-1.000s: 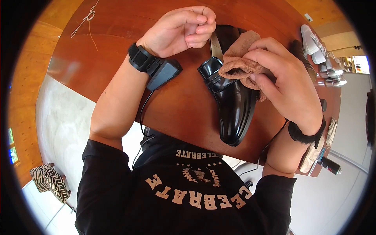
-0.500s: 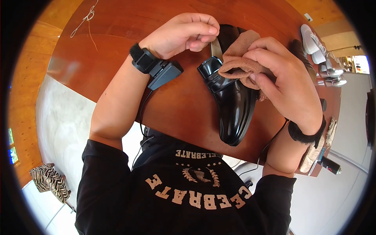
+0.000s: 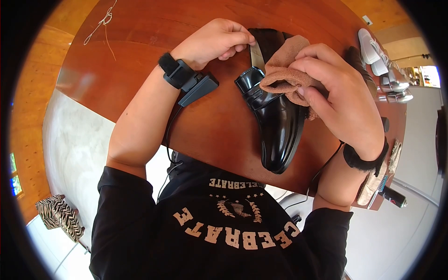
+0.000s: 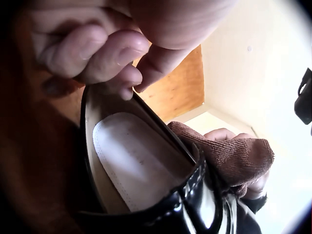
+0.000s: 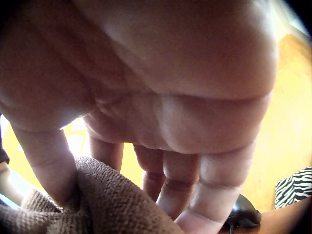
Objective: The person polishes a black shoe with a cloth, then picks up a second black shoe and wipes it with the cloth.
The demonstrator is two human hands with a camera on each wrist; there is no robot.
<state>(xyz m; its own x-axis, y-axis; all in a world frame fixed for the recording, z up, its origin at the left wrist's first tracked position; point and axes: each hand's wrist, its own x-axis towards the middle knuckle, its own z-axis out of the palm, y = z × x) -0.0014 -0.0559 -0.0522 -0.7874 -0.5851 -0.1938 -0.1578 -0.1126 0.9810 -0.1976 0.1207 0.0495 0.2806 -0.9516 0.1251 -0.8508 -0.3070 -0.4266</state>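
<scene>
My glossy black shoe (image 3: 280,140), pale inside, points its toe toward me, heel rim pinched in my left hand (image 3: 217,44); the brown knit cloth (image 3: 286,57), bunched in my right hand (image 3: 343,91), is at its side.

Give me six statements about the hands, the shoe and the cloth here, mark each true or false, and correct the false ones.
1. The left hand pinches the heel end of the black shoe. True.
2. The toe of the black shoe points away from the person. False: it points toward the person.
3. The right hand holds a brown cloth. True.
4. The brown cloth is stuffed inside the black shoe. False: it is held outside, beside the opening.
5. The left wrist view shows the pale insole. True.
6. Both wrists are bare. False: each wears a dark strap.
</scene>
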